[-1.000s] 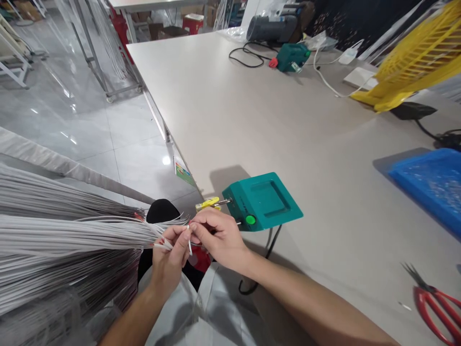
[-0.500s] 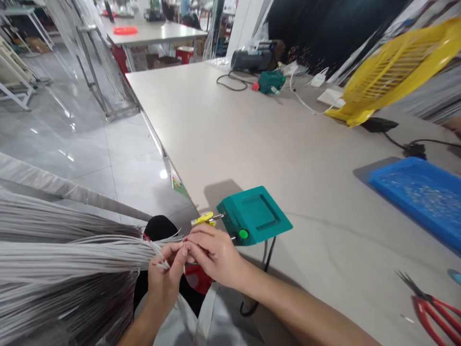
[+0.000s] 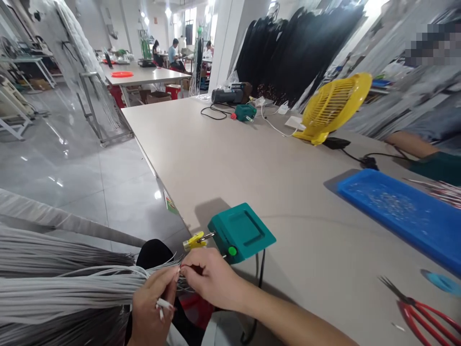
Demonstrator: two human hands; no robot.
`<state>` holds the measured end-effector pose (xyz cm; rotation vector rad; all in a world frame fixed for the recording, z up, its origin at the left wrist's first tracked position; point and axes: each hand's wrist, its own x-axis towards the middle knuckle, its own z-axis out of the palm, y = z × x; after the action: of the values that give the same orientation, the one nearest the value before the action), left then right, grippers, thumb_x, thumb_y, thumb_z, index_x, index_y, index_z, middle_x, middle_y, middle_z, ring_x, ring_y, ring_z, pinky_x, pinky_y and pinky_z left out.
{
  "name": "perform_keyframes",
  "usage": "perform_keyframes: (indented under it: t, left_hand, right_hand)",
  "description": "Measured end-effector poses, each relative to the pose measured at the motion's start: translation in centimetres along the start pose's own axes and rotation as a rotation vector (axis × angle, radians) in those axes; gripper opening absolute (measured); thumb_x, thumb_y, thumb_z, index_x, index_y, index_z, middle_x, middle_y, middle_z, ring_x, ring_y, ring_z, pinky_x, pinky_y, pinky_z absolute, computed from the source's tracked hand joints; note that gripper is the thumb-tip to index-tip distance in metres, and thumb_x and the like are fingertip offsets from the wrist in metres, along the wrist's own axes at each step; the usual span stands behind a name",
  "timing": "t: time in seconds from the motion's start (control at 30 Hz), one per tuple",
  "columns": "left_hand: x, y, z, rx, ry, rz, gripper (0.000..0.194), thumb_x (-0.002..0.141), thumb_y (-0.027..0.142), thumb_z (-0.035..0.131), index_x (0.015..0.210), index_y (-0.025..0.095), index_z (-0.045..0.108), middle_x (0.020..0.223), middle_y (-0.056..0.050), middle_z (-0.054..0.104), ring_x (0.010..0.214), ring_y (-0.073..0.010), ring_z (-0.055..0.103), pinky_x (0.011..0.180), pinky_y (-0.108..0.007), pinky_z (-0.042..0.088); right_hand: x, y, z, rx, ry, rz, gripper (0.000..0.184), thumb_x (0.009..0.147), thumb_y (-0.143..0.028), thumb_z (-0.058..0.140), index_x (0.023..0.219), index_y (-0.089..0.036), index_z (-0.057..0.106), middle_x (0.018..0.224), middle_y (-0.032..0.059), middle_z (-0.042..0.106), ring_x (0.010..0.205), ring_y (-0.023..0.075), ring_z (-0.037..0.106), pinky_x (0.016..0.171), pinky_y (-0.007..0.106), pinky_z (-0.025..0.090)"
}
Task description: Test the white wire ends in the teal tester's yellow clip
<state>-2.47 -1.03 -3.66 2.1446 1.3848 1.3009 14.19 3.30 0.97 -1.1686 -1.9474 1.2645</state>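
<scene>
Rotated since the earlier frame, your left hand (image 3: 153,298) grips white strands (image 3: 164,304); your right hand (image 3: 214,278) pinches narrowly at its fingertips, its held item too small to tell.

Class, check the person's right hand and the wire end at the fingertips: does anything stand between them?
Nothing visible does: the right hand pinches directly at the wire end, beside the left hand. The green box sits beyond, not between.

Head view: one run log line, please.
left hand: pinching cable end | right hand: pinching same end | nearby: green device, yellow clip | table: blue tray, red-handled scissors
</scene>
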Motion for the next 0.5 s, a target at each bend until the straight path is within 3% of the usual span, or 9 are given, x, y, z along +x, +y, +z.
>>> perform_keyframes:
  t: [0.13, 0.23, 0.3, 0.37, 0.43, 0.5]
  left_hand:
    - [0.3, 0.4, -0.2, 0.02, 0.083, 0.062, 0.027, 0.074, 0.007, 0.058, 0.098, 0.019, 0.066, 0.087, -0.005, 0.072, 0.078, -0.0158, 0.068, 0.073, -0.021, 0.054]
    - [0.8, 1.4, 0.1, -0.05, 0.121, -0.07, 0.019, 0.075, 0.012, 0.058, 0.087, 0.02, 0.07, 0.08, -0.004, 0.073, 0.07, -0.0163, 0.069, 0.069, -0.023, 0.055]
    - [1.2, 2.1, 0.3, -0.14, 0.061, -0.365, 0.014, 0.077, 0.019, 0.057, 0.081, 0.02, 0.071, 0.079, -0.005, 0.073, 0.072, -0.0185, 0.068, 0.069, -0.027, 0.055]
    - [1.7, 2.8, 0.5, -0.228, 0.076, -0.647, 0.012, 0.074, 0.026, 0.061, 0.077, 0.019, 0.071, 0.077, -0.006, 0.073, 0.074, -0.0207, 0.068, 0.068, -0.028, 0.055]
    - [1.9, 3.1, 0.6, -0.337, 0.069, -0.785, 0.016, 0.072, 0.032, 0.063, 0.076, 0.019, 0.07, 0.076, -0.007, 0.073, 0.073, -0.0224, 0.067, 0.066, -0.03, 0.055]
    - [1.8, 3.3, 0.5, -0.386, 0.054, -0.82, 0.018, 0.067, 0.036, 0.065, 0.072, 0.019, 0.07, 0.074, -0.007, 0.073, 0.071, -0.0234, 0.067, 0.064, -0.031, 0.055]
  right_hand:
    - [0.8, 0.7, 0.3, 0.781, -0.22, 0.47, 0.02, 0.064, -0.033, 0.059, 0.062, -0.014, 0.055, 0.04, -0.0078, 0.041, 0.032, 0.0048, 0.037, 0.035, 0.018, 0.034]
    - [1.0, 1.2, 0.8, 1.045, -0.28, 0.577, 0.023, 0.057, -0.033, 0.066, 0.063, -0.013, 0.055, 0.042, -0.0084, 0.043, 0.031, 0.005, 0.041, 0.034, 0.019, 0.04]
    - [0.8, 1.4, 1.1, 0.989, -0.19, 0.527, 0.024, 0.062, -0.035, 0.064, 0.065, -0.013, 0.055, 0.046, -0.0077, 0.045, 0.032, 0.0055, 0.045, 0.033, 0.017, 0.038]
    - [0.6, 1.3, 1.3, 0.807, -0.04, 0.413, 0.026, 0.072, -0.037, 0.057, 0.079, -0.013, 0.058, 0.055, -0.0058, 0.05, 0.035, 0.005, 0.047, 0.034, 0.016, 0.038]
    - [0.3, 1.1, 1.4, 0.544, 0.058, 0.264, 0.029, 0.078, -0.036, 0.053, 0.099, -0.015, 0.058, 0.068, -0.0018, 0.058, 0.043, 0.0056, 0.051, 0.04, 0.017, 0.042]
    - [0.0, 0.8, 1.3, 0.247, 0.099, 0.073, 0.029, 0.08, -0.031, 0.052, 0.104, -0.017, 0.058, 0.081, 0.0031, 0.063, 0.057, 0.0087, 0.057, 0.051, 0.02, 0.047]
